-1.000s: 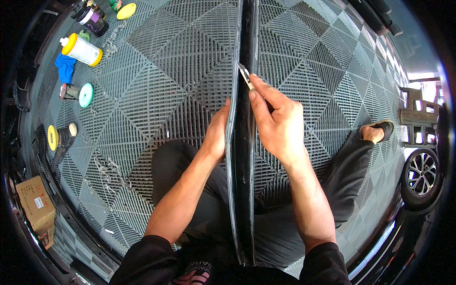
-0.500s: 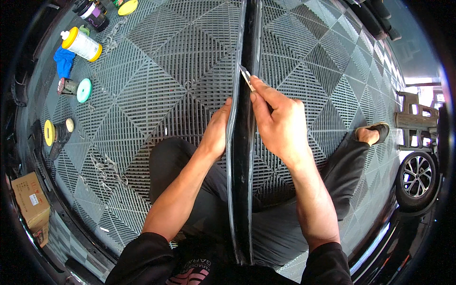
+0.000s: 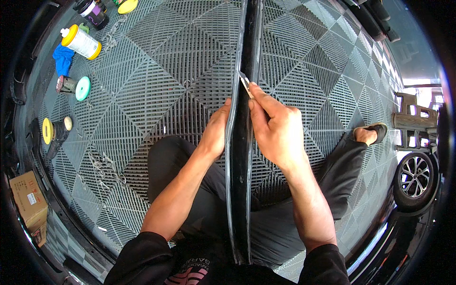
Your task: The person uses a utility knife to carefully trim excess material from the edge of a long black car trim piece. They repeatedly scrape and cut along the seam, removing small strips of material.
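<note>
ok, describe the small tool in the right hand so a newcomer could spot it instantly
Find the long black panel standing on edge down the middle of the grey grid floor. The right hand pinches a small blade against its upper edge. It is the only thin, pale sliver there; the left hand holds nothing but the panel.

- Black trim panel (image 3: 240, 156): glossy, smooth plastic, centre frame
- Scraper blade (image 3: 245, 83): thin, pale, prob. metal
- Floor tiles (image 3: 156, 71): matt grey plastic grid
- Box (image 3: 28, 204): brown cardboard, lower left
</note>
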`<action>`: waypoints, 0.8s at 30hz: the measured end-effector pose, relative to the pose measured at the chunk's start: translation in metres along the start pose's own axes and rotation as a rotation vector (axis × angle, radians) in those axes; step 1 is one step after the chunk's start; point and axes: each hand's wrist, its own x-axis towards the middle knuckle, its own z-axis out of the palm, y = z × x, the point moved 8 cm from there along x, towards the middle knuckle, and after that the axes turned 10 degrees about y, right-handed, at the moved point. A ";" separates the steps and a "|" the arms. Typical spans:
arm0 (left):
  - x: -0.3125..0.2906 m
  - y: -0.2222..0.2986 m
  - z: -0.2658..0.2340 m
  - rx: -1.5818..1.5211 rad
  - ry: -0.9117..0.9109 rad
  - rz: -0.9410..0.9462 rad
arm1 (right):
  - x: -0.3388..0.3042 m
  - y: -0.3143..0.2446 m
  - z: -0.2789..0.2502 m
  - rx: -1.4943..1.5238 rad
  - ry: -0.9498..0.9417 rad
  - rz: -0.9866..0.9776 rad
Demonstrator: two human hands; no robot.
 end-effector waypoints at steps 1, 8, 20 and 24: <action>0.000 -0.002 0.000 -0.017 -0.014 -0.008 | -0.001 0.000 0.000 -0.001 0.000 0.006; -0.001 -0.002 0.003 -0.062 -0.053 -0.009 | -0.002 0.001 -0.002 0.016 -0.008 0.020; -0.004 0.003 0.003 0.015 -0.072 -0.003 | 0.008 0.008 -0.007 0.115 -0.115 0.191; -0.008 0.000 0.005 -0.005 0.004 -0.037 | -0.005 0.008 -0.007 0.170 0.054 0.109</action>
